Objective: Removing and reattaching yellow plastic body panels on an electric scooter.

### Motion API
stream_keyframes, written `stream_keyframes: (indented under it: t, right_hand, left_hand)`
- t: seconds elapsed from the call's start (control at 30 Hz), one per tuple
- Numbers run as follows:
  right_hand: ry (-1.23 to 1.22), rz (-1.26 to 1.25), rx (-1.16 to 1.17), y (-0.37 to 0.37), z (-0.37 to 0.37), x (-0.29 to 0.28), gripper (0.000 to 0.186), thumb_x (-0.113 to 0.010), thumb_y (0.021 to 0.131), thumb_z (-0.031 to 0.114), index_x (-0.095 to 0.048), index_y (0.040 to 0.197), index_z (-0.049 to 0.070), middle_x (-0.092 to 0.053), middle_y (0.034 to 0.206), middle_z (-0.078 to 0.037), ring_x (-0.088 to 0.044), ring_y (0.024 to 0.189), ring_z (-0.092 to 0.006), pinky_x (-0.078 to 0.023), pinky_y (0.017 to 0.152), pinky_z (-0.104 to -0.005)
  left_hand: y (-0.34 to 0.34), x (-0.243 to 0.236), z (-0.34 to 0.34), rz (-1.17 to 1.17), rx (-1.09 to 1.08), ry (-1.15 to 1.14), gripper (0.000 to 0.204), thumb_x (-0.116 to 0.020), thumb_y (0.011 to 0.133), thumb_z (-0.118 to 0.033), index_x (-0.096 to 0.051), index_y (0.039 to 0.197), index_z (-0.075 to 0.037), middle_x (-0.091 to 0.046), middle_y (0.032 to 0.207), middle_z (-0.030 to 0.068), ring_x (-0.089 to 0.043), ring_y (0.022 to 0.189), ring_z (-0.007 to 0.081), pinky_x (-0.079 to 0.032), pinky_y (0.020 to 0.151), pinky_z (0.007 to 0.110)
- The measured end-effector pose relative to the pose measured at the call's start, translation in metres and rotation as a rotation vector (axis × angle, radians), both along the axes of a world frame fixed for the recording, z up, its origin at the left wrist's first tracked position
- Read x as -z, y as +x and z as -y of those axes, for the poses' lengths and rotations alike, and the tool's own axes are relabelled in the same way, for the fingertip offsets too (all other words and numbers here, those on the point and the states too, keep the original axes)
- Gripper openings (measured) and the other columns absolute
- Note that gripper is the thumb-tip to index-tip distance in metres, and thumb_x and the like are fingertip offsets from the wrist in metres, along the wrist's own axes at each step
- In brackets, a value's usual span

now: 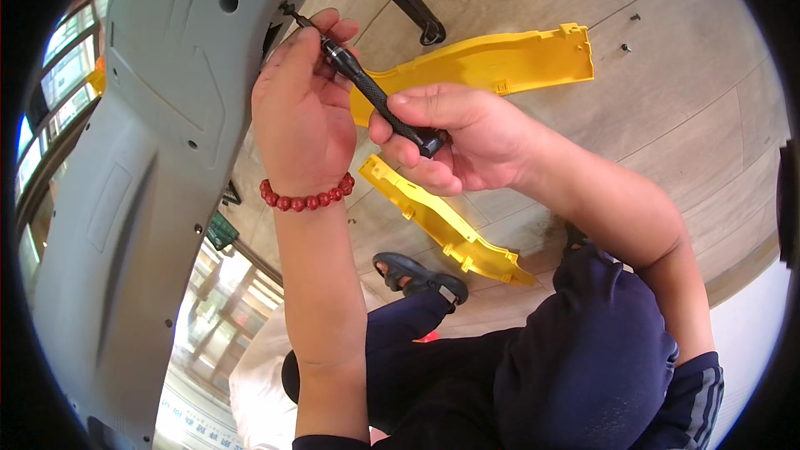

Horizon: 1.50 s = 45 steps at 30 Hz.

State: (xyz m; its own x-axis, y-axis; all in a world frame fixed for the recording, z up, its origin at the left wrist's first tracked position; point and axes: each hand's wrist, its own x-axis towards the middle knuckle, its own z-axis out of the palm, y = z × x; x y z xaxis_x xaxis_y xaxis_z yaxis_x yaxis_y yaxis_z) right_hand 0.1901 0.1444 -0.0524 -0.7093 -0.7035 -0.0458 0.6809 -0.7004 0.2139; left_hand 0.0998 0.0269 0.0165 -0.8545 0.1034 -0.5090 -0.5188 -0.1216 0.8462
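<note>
Head view: the black screwdriver (367, 86) is running from the right hand (467, 132), gripping its handle end (431, 144), to the left hand (300, 108), pinching its shaft (302, 22).

Fisheye view, brightly and diffusely lit. Windowpanes (73, 87) at left are overexposed, with blue fringing beside the black vignette. The plank floor (667, 108) bows at its right edge. The knurled screwdriver (367, 86) appears sharp, with small highlights; dark trousers (583, 358) show little detail.
</note>
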Motion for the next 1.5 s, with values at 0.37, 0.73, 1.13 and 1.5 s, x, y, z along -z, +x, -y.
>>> stream_keyframes:
  t: [0.37,0.73,1.13,1.5]
  right_hand:
    - [1.216,-0.191,0.081,-0.009,-0.001,-0.022,0.028,-0.053,0.088,0.025,-0.056,0.077,0.000,-0.054,0.066,-0.006,-0.054,0.057,-0.0143,-0.043,0.050,-0.0295]
    - [0.938,-0.138,0.123,0.000,0.012,-0.023,0.032,-0.048,0.092,0.029,-0.054,0.103,-0.001,-0.051,0.078,-0.003,-0.052,0.071,-0.0124,-0.046,0.065,-0.0267]
    - [0.157,0.167,0.102,0.006,0.010,-0.019,0.026,-0.046,0.093,0.022,-0.053,0.098,-0.003,-0.050,0.081,-0.005,-0.047,0.057,-0.0118,-0.040,0.052,-0.0263]
    - [0.757,-0.030,0.127,0.006,0.007,-0.027,0.022,-0.056,0.087,0.018,-0.055,0.095,-0.002,-0.054,0.079,-0.005,-0.054,0.058,-0.0105,-0.045,0.053,-0.0228]
  left_hand:
    - [-0.008,0.019,0.009,0.004,-0.046,-0.013,0.009,-0.060,0.085,-0.008,-0.058,0.088,0.000,-0.060,0.081,0.0080,-0.055,0.075,0.0154,-0.043,0.071,0.027]
    - [-0.010,0.012,0.016,-0.001,0.035,-0.112,0.012,-0.058,0.088,-0.014,-0.056,0.089,-0.003,-0.056,0.079,0.0049,-0.052,0.071,0.0143,-0.043,0.069,0.027]
    - [-0.008,0.005,0.013,0.019,0.075,-0.122,0.019,-0.055,0.090,-0.017,-0.056,0.101,-0.002,-0.058,0.089,0.0052,-0.053,0.085,0.0141,-0.041,0.080,0.027]
    - [-0.013,0.009,0.009,0.057,0.067,-0.014,0.015,-0.061,0.086,-0.012,-0.051,0.079,-0.005,-0.050,0.068,0.0030,-0.043,0.063,0.0122,-0.036,0.059,0.026]
